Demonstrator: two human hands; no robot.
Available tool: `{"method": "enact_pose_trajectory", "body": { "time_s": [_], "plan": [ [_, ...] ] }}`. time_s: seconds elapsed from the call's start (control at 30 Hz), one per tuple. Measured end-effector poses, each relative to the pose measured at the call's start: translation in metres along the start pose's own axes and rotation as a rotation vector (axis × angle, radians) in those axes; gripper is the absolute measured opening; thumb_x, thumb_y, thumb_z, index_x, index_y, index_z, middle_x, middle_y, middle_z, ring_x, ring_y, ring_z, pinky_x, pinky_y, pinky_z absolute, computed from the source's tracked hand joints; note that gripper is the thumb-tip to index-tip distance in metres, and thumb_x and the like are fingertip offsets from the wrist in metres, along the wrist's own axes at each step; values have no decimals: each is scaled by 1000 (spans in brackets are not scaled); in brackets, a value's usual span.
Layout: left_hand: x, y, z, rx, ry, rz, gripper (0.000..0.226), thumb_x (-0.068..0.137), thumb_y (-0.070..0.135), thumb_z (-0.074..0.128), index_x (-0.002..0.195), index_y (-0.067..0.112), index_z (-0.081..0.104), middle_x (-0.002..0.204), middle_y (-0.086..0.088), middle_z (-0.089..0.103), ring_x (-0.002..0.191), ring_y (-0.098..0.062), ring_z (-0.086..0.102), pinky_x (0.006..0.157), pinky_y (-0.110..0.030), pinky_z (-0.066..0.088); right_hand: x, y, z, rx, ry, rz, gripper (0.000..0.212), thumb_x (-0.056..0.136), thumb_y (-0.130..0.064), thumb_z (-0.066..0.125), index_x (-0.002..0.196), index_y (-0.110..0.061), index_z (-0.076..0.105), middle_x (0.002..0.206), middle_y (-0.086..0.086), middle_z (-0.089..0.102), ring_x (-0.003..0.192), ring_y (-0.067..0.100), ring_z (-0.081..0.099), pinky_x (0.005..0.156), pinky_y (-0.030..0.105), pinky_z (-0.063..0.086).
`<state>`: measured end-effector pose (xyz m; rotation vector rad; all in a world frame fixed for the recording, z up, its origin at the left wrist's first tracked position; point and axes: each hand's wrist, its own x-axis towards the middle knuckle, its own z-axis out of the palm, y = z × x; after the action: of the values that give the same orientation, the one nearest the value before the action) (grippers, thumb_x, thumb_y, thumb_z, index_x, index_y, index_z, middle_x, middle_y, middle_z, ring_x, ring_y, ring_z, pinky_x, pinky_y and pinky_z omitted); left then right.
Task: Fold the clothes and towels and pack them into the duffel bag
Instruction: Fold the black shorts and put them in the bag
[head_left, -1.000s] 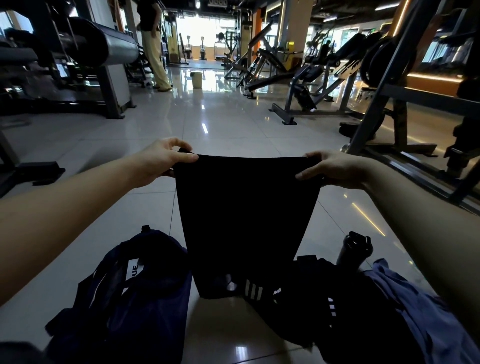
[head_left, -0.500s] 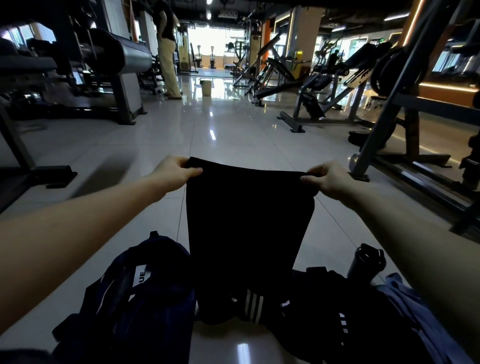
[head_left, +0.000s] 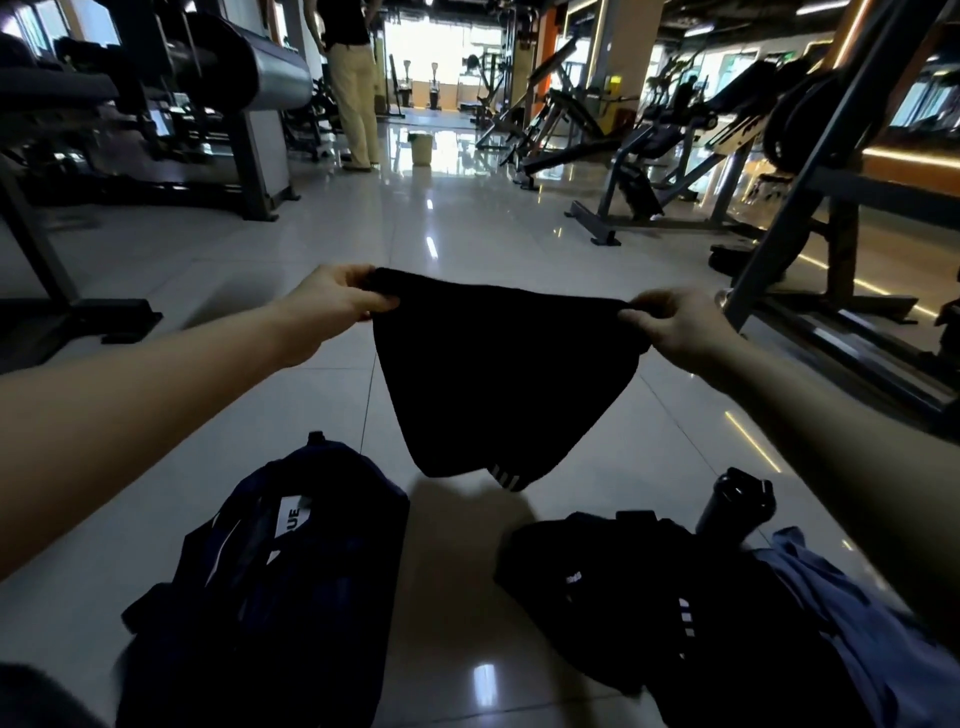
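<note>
A black pair of shorts (head_left: 498, 384) with white stripes at the hem hangs in the air over the tiled floor. My left hand (head_left: 332, 301) pinches its top left corner and my right hand (head_left: 675, 327) pinches its top right corner, stretching the waistband between them. Below on the left lies the dark navy duffel bag (head_left: 270, 587) with a white label. At the lower right a black garment (head_left: 665, 592) with white stripes lies crumpled beside a blue garment (head_left: 852, 623).
A black bottle (head_left: 737, 501) stands just behind the clothes pile. Gym machines line both sides, with a metal rack frame (head_left: 789, 218) close on the right. A person in beige trousers (head_left: 356, 98) stands far off near a small bin (head_left: 421, 148).
The shorts have been lifted clear of the pile on the floor and now hang free. Both hands rose and moved further apart, pulling the waistband taut.
</note>
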<state>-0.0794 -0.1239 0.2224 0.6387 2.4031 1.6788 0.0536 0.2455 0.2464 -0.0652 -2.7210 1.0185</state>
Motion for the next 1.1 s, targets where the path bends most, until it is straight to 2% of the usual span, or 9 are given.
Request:
{"method": "enact_pose_trajectory", "body": {
  "time_s": [0.17,0.3,0.43,0.57,0.67,0.87,0.93,1.0,1.1],
  "plan": [
    [-57,-49,22,282,-236,-232,20,79,1,73,92,16,74,94,-9,74,91,-20,69,91,-34,52,-39,24,32,-157,-412,82,15,95,-16,68,100,-4,76,98,16,74,86,17,65,84,36,52],
    [-99,-87,47,461,-438,-346,19,78,-2,70,87,15,70,84,-7,72,75,-15,67,71,-29,54,-79,46,81,-363,-709,65,6,93,-20,71,90,-16,74,80,-4,71,69,6,60,70,24,48],
    [-136,-117,75,526,-669,-368,17,82,1,71,81,17,66,70,10,64,64,-2,58,61,-18,46,-127,66,125,-393,-899,89,18,90,-18,73,86,-1,68,75,-1,58,67,11,51,62,28,40],
    [-180,-161,103,561,-922,-449,25,84,-2,70,80,20,59,73,9,60,67,-3,55,65,-17,44,-179,78,156,-434,-1145,145,9,92,-12,65,98,-8,71,96,5,70,84,15,62,75,33,54],
    [-219,-185,122,603,-1110,-495,27,82,3,71,83,25,56,79,9,59,73,-7,53,69,-23,45,-221,86,180,-434,-1262,199,19,92,-7,61,110,-7,69,109,8,69,99,23,66,81,35,55],
    [-273,-200,159,474,-1322,-582,25,90,3,69,112,15,70,97,3,68,91,-13,62,88,-32,51,-277,92,202,-284,-1446,324,25,95,10,45,106,-8,59,80,2,57,61,7,54,49,13,46],
    [-279,-204,156,366,-1467,-695,26,94,-3,62,106,17,74,98,0,72,94,-15,65,96,-39,50,-287,97,204,-158,-1568,428,31,95,13,43,107,-11,59,84,3,61,71,11,60,66,22,57],
    [-277,-208,143,261,-1578,-804,37,95,-8,56,98,22,78,95,2,75,93,-14,69,99,-41,50,-291,99,205,-7,-1753,502,27,97,10,50,98,-12,66,91,7,67,87,21,65,92,43,56],
    [-261,-211,123,155,-1519,-880,31,90,-3,60,102,16,81,103,-7,76,102,-26,68,105,-46,49,-282,105,201,129,-1930,498,20,97,3,56,93,-10,70,90,8,70,88,22,67,96,45,53]
  ]
}}
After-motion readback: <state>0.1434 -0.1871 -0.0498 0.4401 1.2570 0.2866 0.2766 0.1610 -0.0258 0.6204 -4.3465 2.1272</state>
